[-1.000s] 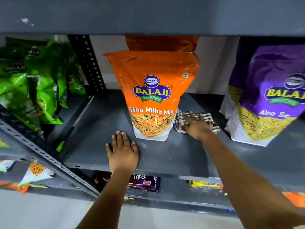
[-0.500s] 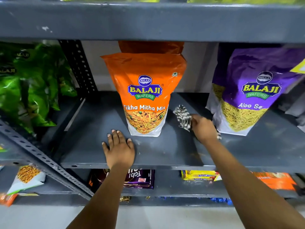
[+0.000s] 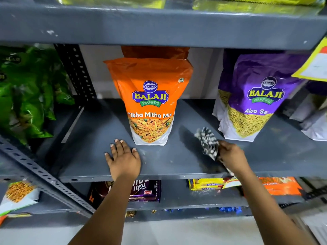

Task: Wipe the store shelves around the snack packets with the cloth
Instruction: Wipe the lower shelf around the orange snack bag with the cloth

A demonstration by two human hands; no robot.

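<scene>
An orange Balaji snack packet (image 3: 150,99) stands upright in the middle of the grey metal shelf (image 3: 92,138). A purple Balaji packet (image 3: 254,96) stands to its right. My left hand (image 3: 123,158) lies flat, fingers spread, on the shelf just in front of the orange packet's left corner. My right hand (image 3: 231,156) grips a black-and-white checked cloth (image 3: 208,144), bunched and lifted off the shelf between the two packets.
Green packets (image 3: 28,92) hang on the left beyond a perforated upright (image 3: 77,73). Another grey shelf (image 3: 159,27) sits close overhead. The lower shelf holds a dark biscuit pack (image 3: 146,190), yellow packs (image 3: 207,184) and an orange pack (image 3: 281,186). More packets stand at far right.
My right hand pulled the cloth from flat beside the orange packet back toward the shelf front and raised it, bunched. My left hand stayed put. The view shifted upward.
</scene>
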